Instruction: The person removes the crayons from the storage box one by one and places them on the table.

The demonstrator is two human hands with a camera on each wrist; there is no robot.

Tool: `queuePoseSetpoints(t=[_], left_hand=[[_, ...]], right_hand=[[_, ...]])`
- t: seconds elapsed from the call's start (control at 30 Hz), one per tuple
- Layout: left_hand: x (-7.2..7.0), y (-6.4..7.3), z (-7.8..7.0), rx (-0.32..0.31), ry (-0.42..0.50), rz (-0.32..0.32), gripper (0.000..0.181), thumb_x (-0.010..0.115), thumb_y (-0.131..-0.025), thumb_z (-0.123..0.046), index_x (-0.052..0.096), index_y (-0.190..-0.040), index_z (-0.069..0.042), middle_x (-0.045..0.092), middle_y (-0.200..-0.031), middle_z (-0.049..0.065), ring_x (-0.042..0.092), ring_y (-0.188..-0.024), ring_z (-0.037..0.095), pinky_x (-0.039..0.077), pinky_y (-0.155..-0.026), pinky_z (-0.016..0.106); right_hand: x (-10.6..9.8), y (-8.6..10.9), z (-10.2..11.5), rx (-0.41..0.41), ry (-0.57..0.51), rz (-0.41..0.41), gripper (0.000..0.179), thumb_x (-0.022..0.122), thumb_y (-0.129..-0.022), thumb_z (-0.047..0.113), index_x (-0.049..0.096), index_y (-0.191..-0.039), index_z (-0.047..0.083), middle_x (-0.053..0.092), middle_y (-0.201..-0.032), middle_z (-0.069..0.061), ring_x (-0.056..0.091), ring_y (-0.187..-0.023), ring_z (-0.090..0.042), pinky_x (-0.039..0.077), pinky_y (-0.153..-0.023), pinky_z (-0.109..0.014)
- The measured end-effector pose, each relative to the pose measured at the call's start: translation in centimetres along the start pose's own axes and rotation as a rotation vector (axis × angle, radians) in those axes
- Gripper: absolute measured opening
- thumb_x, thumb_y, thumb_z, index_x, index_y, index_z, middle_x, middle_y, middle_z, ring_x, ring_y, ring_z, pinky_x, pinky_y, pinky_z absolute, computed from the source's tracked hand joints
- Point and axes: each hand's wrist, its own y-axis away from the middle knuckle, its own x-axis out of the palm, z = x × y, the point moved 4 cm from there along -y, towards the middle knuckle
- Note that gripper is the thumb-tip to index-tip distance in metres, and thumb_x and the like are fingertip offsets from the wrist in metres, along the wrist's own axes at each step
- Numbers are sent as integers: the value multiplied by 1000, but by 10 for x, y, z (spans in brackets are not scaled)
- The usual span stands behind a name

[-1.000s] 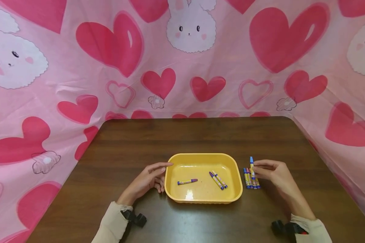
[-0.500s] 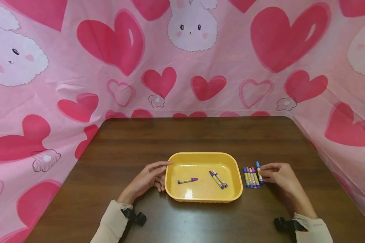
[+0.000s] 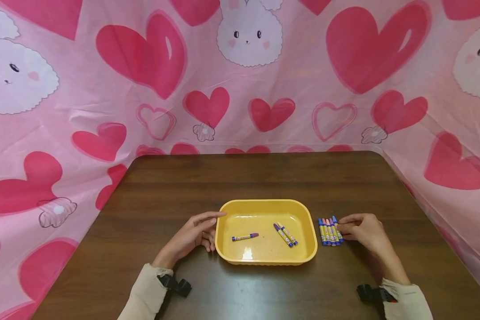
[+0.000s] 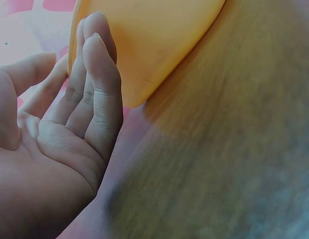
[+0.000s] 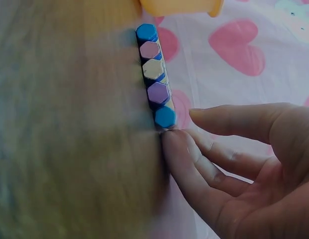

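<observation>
My left hand (image 3: 194, 233) rests its forefinger on the left rim of the yellow tray (image 3: 266, 257); the other fingers hang beside its wall. Inside lie a purple-tipped crayon (image 3: 245, 237), a dark purple crayon (image 3: 282, 235) and a pale-tipped crayon (image 3: 288, 234). Right of the tray, several yellow-wrapped crayons (image 3: 329, 233) lie side by side in a flat row. With its fingertips my right hand (image 3: 362, 231) touches the blue crayon (image 5: 165, 117) at the row's right end. In the right wrist view, the thumb (image 5: 214, 118) stands slightly apart from that crayon's near end.
A dark brown wooden table (image 3: 240, 178) carries everything. Pink cloth (image 3: 264, 80) printed with hearts and rabbits hangs behind it and along both sides. Black camera straps (image 3: 175, 285) sit on both wrists.
My right hand has lowered the blue crayon from above the row to its right side, then moved it left against the other crayons. The left hand stays on the tray rim.
</observation>
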Motion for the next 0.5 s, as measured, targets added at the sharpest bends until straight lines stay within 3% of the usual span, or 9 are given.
queuePoseSetpoints(t=[0.27, 0.4, 0.5], left_hand=[[0, -1, 0, -7, 2, -3, 48, 45, -108, -25, 42, -148, 0, 69, -81, 9, 68, -64, 20, 57, -58, 31], [0, -1, 1, -9, 3, -4, 48, 46, -107, -25, 42, -148, 0, 69, -80, 8, 68, -63, 20, 57, -58, 31], [0, 0, 1, -11, 3, -8, 48, 46, -107, -25, 42, -148, 0, 69, -80, 8, 68, -63, 19, 57, -58, 31]], right_hand=[[-9, 1, -1, -16, 61, -30, 26, 68, -93, 8, 68, -106, -16, 72, -98, -22, 73, -74, -17, 60, -67, -31], [-6, -1, -2, -29, 81, -1, 29, 73, -91, 12, 69, -105, -13, 73, -95, -19, 72, -73, -17, 60, -65, -32], [-2, -1, -1, -54, 165, -1, 29, 77, -87, 17, 72, -101, -8, 74, -89, -15, 71, -68, -18, 59, -61, -30]])
